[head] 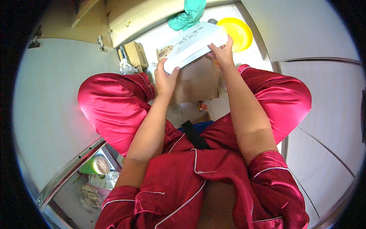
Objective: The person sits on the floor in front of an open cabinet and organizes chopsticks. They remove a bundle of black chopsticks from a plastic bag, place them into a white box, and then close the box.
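Between my two hands is a white cardboard box [197, 43] with dark writing and a round tan print on its face. My left hand [165, 78] grips its near left corner, thumb on the near side. At the right end, my right hand [224, 54] holds it with thumb and fingers around the edge. The box is tilted and held above a larger brown cardboard box [197, 81], which stands on the floor between my legs and is partly covered by it. What either box contains is hidden.
A yellow plastic basin [238, 34] and a green cloth or bag [188, 15] lie beyond. A small tan carton [135, 54] stands at the left. An open cabinet door [65, 94] is by my left knee. Drawer fronts [320, 114] flank my right. A drawer [68, 186] at lower left holds packaged goods.
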Demonstrator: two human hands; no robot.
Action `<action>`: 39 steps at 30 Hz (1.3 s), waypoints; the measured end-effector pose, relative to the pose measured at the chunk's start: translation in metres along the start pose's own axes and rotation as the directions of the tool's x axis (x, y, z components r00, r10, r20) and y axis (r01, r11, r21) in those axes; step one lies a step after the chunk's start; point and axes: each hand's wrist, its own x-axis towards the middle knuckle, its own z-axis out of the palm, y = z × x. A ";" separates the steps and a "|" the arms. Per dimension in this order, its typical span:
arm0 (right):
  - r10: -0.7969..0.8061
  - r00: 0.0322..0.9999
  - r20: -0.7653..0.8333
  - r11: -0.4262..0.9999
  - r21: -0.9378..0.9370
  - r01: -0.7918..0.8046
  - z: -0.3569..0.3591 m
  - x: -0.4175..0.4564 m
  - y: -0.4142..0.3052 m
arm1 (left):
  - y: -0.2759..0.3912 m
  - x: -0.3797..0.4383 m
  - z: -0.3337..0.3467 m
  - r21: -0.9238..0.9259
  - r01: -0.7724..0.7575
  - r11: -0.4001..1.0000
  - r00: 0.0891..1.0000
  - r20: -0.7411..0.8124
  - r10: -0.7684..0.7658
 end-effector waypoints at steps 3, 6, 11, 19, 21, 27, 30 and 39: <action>-0.016 0.999 0.036 1.000 -0.010 0.017 0.007 0.007 -0.010 | -0.011 0.009 0.002 -0.042 -0.010 0.999 1.000 -0.011 0.010; -0.057 0.997 0.060 0.998 -0.036 0.060 0.010 0.010 -0.017 | 0.004 0.017 -0.009 0.012 -0.039 0.999 0.999 -0.032 0.039; -0.085 0.995 0.046 0.990 -0.108 0.090 0.026 0.010 -0.035 | 0.025 0.032 -0.034 -0.012 -0.079 0.997 0.992 -0.101 0.077; -0.051 0.998 0.039 0.999 0.017 0.050 0.035 0.010 -0.049 | 0.063 0.031 -0.065 0.046 -0.433 0.900 0.883 -0.177 0.434; -0.062 0.996 0.061 0.997 0.056 0.058 0.033 0.009 -0.049 | 0.065 0.028 -0.069 0.023 -0.430 0.902 0.887 -0.173 0.428; -0.143 0.988 0.057 0.988 0.067 0.139 0.025 -0.003 -0.055 | 0.076 0.021 -0.092 -0.057 -0.356 0.933 0.927 -0.147 0.345; -0.123 0.992 0.032 0.992 -0.004 0.123 0.016 -0.018 -0.055 | 0.101 0.007 -0.108 0.153 -0.389 0.909 0.911 -0.081 0.403; -0.027 0.986 0.166 0.941 0.337 -0.031 -0.002 -0.038 -0.049 | 0.126 0.000 -0.135 0.050 -0.243 0.969 0.966 -0.080 0.247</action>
